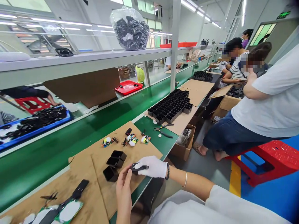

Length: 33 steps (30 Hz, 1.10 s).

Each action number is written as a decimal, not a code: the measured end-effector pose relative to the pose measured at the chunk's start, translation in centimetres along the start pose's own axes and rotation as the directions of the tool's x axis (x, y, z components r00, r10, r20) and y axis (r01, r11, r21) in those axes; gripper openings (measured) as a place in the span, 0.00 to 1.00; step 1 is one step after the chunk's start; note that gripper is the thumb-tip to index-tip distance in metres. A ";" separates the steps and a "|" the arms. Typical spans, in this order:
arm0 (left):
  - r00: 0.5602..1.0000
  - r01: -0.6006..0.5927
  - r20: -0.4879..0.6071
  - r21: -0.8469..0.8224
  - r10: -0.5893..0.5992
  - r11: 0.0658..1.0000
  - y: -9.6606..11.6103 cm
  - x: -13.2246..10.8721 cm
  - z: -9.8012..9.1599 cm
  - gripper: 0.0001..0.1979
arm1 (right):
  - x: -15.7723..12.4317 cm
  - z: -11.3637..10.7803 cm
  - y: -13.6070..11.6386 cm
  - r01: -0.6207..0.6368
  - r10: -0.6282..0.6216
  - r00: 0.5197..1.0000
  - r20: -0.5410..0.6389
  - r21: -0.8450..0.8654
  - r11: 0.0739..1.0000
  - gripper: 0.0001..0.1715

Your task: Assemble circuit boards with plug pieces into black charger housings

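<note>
While black part (137, 168) between both hands (124, 183) (153, 166), green sign (283, 15) illegible.

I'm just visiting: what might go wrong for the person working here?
The black part is held between the bare left hand and the gloved right hand, near the front edge of the bench; if it slips, it might fall to the floor.
The pliers lie with their handles near that edge and could get knocked off.
The small black boxes beside the left hand might be bumped.
</note>
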<state>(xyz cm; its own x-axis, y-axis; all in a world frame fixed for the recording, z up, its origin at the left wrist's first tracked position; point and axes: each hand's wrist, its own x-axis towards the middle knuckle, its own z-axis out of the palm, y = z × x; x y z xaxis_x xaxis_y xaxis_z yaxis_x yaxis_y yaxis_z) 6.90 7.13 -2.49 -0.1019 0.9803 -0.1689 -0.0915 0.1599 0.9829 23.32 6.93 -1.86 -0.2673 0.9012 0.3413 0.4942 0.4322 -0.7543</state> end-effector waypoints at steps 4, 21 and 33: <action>0.987 0.006 -0.157 0.131 0.015 0.991 -0.2 -2.2 -2.8 0.32 | -0.7 -1.6 -1.8 0.045 -0.044 0.994 -0.098 0.001 0.999 0.16; 0.973 -0.108 -0.152 0.362 0.173 0.926 -2.0 -4.5 -6.5 0.31 | -2.1 1.3 2.1 0.111 -0.117 0.992 -0.055 -0.101 0.989 0.14; 0.855 -0.294 0.495 0.215 0.156 0.931 1.3 2.4 -0.2 0.15 | -1.9 0.6 2.1 0.117 -0.112 0.992 -0.061 0.081 0.990 0.15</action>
<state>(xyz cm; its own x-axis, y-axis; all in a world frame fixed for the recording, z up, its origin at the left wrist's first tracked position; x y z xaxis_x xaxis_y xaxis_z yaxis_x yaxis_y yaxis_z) 6.29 9.67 -1.62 0.3885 0.9203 0.0453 0.1576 -0.1149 0.9808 24.39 6.07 -4.38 -0.2699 0.8472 0.4576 0.3906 0.5307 -0.7522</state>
